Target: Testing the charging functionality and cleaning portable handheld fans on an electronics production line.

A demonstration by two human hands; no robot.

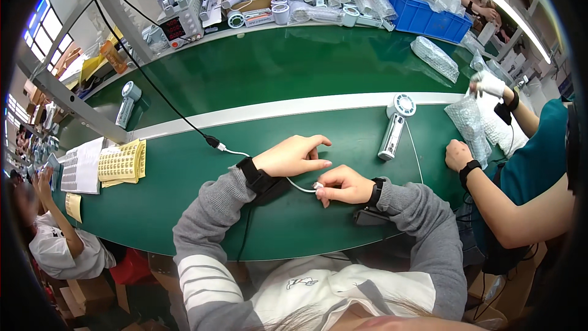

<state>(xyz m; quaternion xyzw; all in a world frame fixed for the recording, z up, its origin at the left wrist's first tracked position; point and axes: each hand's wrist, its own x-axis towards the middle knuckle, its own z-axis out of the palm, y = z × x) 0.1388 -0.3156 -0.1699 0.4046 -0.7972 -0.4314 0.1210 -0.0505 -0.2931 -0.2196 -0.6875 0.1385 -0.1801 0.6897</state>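
Observation:
My right hand pinches the white plug at the end of a white charging cable. The cable runs back under my left wrist to a black connector, which joins a black cord. Just above the plug, my left hand has its thumb and fingers apart and holds nothing. A pale handheld fan with a round head lies on the green table, beyond my right hand. Another thin white cord runs from beside the fan down toward my right sleeve.
Yellow label sheets and white sheets lie at left, near a second fan. Across the belt stand a power supply, piled fans and a blue crate. At right, a co-worker handles a bubble-wrap bag.

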